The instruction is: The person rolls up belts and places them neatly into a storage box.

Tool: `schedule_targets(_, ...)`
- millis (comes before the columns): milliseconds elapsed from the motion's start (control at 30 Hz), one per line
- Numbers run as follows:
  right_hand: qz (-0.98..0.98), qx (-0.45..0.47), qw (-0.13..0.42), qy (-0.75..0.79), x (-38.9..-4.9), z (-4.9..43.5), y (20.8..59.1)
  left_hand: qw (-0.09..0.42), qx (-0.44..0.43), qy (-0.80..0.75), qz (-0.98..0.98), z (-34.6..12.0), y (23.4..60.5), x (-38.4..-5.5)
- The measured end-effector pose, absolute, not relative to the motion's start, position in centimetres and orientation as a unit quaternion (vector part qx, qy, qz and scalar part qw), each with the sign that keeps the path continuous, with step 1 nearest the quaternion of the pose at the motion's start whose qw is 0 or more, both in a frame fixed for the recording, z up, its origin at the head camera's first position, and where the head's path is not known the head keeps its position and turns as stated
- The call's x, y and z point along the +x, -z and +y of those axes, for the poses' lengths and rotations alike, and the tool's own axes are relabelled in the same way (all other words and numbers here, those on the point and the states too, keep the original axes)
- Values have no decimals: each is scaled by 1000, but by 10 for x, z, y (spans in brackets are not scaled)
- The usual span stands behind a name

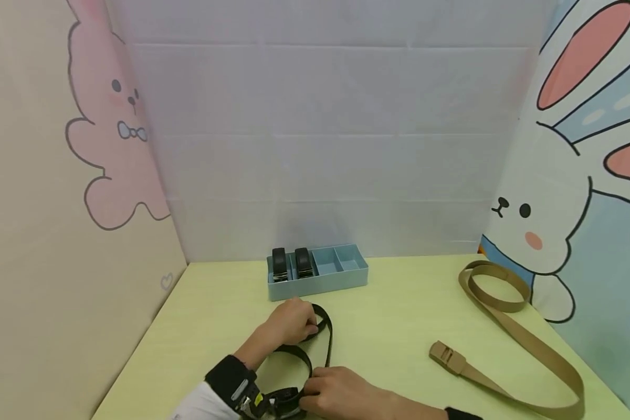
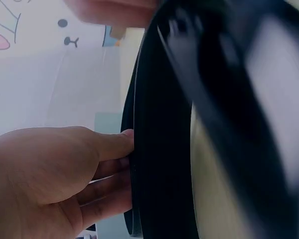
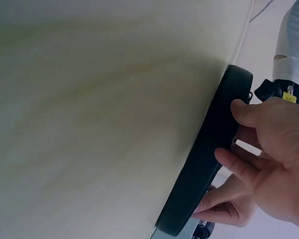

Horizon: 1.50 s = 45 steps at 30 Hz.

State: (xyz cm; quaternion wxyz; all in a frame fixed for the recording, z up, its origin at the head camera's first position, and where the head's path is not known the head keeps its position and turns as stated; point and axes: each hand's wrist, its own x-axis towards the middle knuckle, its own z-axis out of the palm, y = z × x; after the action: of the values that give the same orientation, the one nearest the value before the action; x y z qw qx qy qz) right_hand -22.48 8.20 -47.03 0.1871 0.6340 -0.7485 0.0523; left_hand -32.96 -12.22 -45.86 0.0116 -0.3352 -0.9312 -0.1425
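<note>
The step in hand looks to be gathering a black belt [image 3: 202,159] into a coil: it stands on edge in loose loops on the bench [image 1: 399,326], in front of the blue-grey tray [image 1: 329,284]. The left hand [image 1: 293,322] pinches the far loop between thumb and fingers, while the right hand [image 1: 343,394] grips a nearer stretch of the strap, thumb against fingers; which end lies where, I cannot tell. Two rolled black belts [image 1: 304,262] sit upright in the tray's left part, with bare compartments to their right, so a matching roll seems the likely aim. If so, the next move calls for drawing the slack round into tight, level turns without letting the loops spring open, then lifting the roll upright. Well apart on the right, the tan webbing belt [image 1: 543,353] lies untouched and unrolled, its buckle [image 1: 448,357] pointing towards the hands.
</note>
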Motion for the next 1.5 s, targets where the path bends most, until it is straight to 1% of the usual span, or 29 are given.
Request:
schedule_targets(33, -751, 638, 152, -69, -225, 82, 468, 10, -337, 141, -931, -121, 459, -329)
schedule_targets(100, -758, 637, 103, -93, -228, 86, 462, 13, -340, 140, -930, -118, 459, -327)
schedule_targets(167, -767, 628, 84, -102, -238, 96, 457, 19, -342, 138, -929, -118, 460, -325)
schedule_targets(200, -771, 623, 90, -95, -244, 102, 456, 21, -342, 137, -929, -118, 460, -325)
schedule_targets(267, -782, 607, 124, -67, -260, 113, 455, 30, -342, 136, -929, -118, 462, -324)
schedule_targets(367, -803, 574, 157, -35, -286, 126, 459, 31, -338, 133, -931, -118, 464, -324)
schedule_targets(467, -818, 552, 162, -22, -307, 134, 464, 30, -337, 136, -931, -118, 465, -324)
schedule_targets(567, -810, 558, 181, -21, -319, 136, 469, 27, -334, 139, -932, -118, 466, -323)
schedule_targets(700, -779, 580, 236, -30, -316, 136, 475, 38, -325, 139, -935, -117, 466, -321)
schedule_targets(867, -748, 595, 290, -52, -295, 130, 481, 64, -310, 130, -940, -117, 466, -320)
schedule_targets(967, -741, 591, 313, -58, -281, 119, 484, 69, -313, 129, -938, -117, 466, -319)
schedule_targets(1067, -740, 588, 319, -66, -270, 107, 486, 54, -324, 140, -934, -116, 466, -317)
schedule_targets(1133, -740, 589, 316, -68, -264, 100, 487, 37, -333, 155, -929, -115, 466, -315)
schedule_targets(1233, -743, 597, 295, -69, -260, 97, 485, 18, -343, 165, -925, -115, 465, -311)
schedule_targets(1400, -760, 609, 206, -101, -265, 115, 471, 17, -348, 158, -924, -116, 466, -304)
schedule_targets(1500, -785, 582, 164, -137, -275, 128, 463, 31, -351, 153, -923, -117, 466, -302)
